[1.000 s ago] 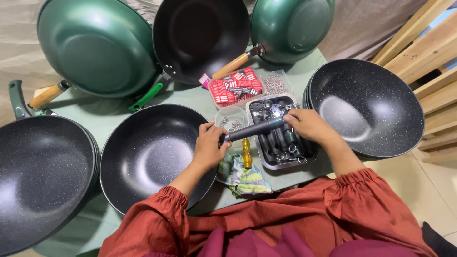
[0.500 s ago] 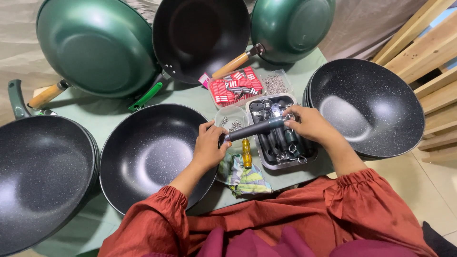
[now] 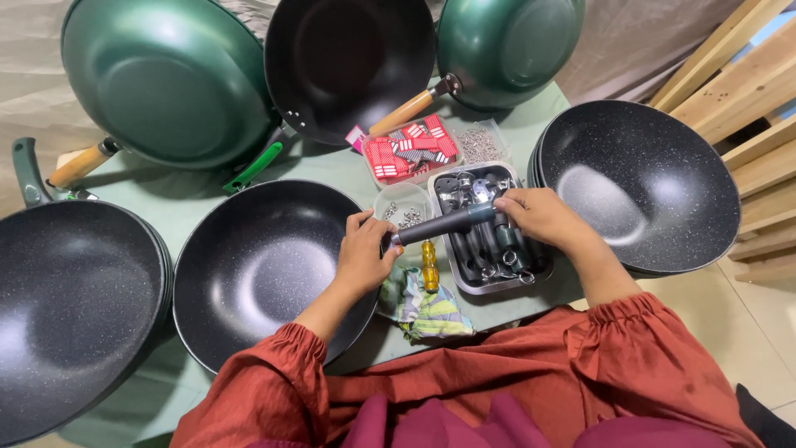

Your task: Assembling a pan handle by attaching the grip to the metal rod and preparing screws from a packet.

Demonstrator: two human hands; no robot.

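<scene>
I see a big black pan [image 3: 265, 274] just left of my left hand [image 3: 363, 257]. A metal tray [image 3: 489, 286] sits under my right hand [image 3: 543, 220]. Both hands' fingers are closed around a dark handle [image 3: 444, 224], held between them above the bench [image 3: 332, 170].

Both forearms reach forward out of gathered rust-red sleeves. The left hand [image 3: 362, 253] points toward one o'clock, fingers curled closed, thumb on top. The right hand [image 3: 543, 217] angles toward ten o'clock, fingers pinched shut at its tip. The hands sit near each other, not touching.
</scene>
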